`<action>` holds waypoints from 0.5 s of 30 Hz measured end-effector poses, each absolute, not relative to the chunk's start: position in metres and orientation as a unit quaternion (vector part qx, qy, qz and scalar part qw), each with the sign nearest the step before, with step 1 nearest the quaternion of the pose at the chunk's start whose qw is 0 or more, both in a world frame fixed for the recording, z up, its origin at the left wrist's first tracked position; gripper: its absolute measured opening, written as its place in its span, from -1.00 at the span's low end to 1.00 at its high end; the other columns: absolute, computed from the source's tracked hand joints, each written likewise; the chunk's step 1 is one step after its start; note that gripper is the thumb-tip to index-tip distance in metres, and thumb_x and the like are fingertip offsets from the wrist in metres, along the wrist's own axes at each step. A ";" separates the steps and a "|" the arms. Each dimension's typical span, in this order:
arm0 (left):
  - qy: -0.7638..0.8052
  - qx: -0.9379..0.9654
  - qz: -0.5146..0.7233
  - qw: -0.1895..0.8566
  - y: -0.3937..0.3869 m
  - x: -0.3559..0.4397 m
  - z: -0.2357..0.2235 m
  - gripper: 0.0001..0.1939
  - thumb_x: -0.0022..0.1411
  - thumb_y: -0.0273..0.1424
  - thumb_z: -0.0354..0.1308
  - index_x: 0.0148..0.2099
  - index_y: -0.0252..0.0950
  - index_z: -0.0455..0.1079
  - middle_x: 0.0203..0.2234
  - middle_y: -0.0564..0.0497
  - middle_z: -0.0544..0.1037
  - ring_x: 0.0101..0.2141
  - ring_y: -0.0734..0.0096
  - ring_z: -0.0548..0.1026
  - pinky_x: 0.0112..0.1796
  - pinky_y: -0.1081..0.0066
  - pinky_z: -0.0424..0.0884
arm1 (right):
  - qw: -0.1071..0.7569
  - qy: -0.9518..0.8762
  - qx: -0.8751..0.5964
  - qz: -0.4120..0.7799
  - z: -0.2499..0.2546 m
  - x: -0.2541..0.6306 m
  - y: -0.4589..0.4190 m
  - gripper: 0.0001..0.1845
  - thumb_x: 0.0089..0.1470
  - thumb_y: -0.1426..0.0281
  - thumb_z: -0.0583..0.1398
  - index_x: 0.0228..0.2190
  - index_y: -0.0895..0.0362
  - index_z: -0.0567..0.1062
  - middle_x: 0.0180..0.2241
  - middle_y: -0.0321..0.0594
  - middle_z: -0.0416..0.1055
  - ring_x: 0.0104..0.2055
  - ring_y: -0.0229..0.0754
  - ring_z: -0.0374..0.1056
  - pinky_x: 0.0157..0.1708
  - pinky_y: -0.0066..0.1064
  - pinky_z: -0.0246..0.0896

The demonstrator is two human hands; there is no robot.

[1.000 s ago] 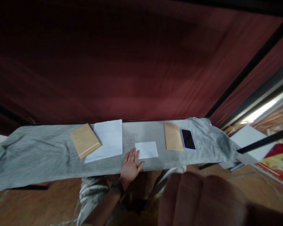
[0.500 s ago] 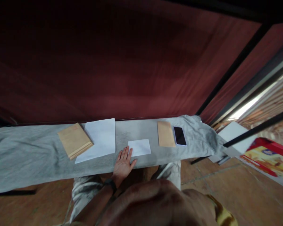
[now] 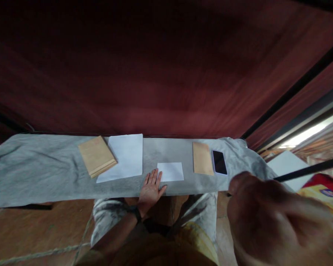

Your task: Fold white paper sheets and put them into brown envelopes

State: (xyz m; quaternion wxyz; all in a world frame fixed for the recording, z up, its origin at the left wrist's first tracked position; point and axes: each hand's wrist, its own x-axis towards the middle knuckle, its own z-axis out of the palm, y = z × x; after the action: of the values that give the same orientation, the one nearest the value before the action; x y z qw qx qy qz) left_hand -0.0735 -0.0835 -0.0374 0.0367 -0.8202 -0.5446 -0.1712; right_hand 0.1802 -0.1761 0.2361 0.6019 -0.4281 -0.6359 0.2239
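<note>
My left hand (image 3: 151, 187) lies flat on the grey cloth, fingers spread, its fingertips at the left edge of a small white paper (image 3: 172, 172). A dark band circles that wrist. Close to the camera at the lower right looms my right hand (image 3: 269, 221). It is large and blurred, its fingers look bent, and whether anything is in them cannot be made out. A flat brown paper piece (image 3: 202, 159), like an envelope, rests right of the white paper. To the left, a stack of similar brown pieces (image 3: 97, 156) partly covers larger white sheets (image 3: 129, 155).
A phone (image 3: 219, 162) with a dark screen lies beside the single brown piece. Grey cloth (image 3: 44, 173) covers the narrow bench. A dark red panel (image 3: 161, 92) rises behind it. At the right are a black bar (image 3: 310, 169) and a red and yellow box (image 3: 324, 190).
My right hand has swung from low in front of my body out to the right, above the floor. My left hand stays on the small paper. The whole view has shifted slightly.
</note>
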 end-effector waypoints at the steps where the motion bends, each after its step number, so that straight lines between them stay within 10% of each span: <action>1: -0.546 -0.820 -0.171 0.032 -0.084 -0.073 -0.036 -0.31 0.40 -0.07 -0.03 0.42 -0.33 0.15 0.36 -0.23 0.22 0.36 0.01 0.16 0.33 0.01 0.11 | 0.613 -0.625 -0.431 0.218 0.231 0.175 -0.163 -0.83 0.33 0.29 0.08 -0.17 -0.06 0.49 -0.50 -0.36 0.34 -0.53 -0.25 0.27 -0.50 -0.34 0.23; 6: -0.552 -0.818 -0.160 0.019 -0.086 -0.072 -0.032 -0.31 0.41 -0.07 -0.03 0.41 -0.39 0.15 0.36 -0.27 0.21 0.37 0.01 0.14 0.34 0.00 0.07 | 0.573 -0.566 -0.540 0.246 0.169 0.161 -0.109 -0.79 0.30 0.24 0.10 -0.20 0.02 0.51 -0.59 -0.44 0.19 -0.57 -0.28 0.16 -0.55 -0.45 0.07; 9: -0.550 -0.821 -0.155 0.014 -0.087 -0.071 -0.030 -0.31 0.41 -0.06 -0.03 0.41 -0.39 0.16 0.37 -0.27 0.19 0.38 0.01 0.13 0.34 -0.01 0.05 | 0.521 -0.585 -0.558 0.274 0.110 0.155 -0.095 -0.72 0.26 0.19 0.08 -0.20 0.07 0.51 -0.42 -0.28 0.43 -0.36 -0.20 0.37 -0.38 -0.41 0.26; 15: -0.554 -0.818 -0.153 0.011 -0.089 -0.072 -0.027 -0.32 0.41 -0.07 -0.03 0.40 -0.38 0.17 0.37 -0.26 0.20 0.37 0.04 0.13 0.35 0.02 0.05 | 0.368 -0.660 -0.621 0.210 0.024 0.139 -0.076 -0.44 0.31 0.14 0.03 -0.68 0.05 0.36 -0.56 -0.27 0.34 -0.49 -0.21 0.37 -0.39 -0.40 0.26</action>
State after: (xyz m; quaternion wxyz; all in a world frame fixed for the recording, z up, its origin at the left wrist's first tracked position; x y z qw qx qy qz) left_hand -0.0719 -0.0894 -0.0268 0.0113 -0.8181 -0.5541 -0.1532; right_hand 0.1386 -0.0760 0.0235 0.3677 -0.6210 -0.6596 0.2101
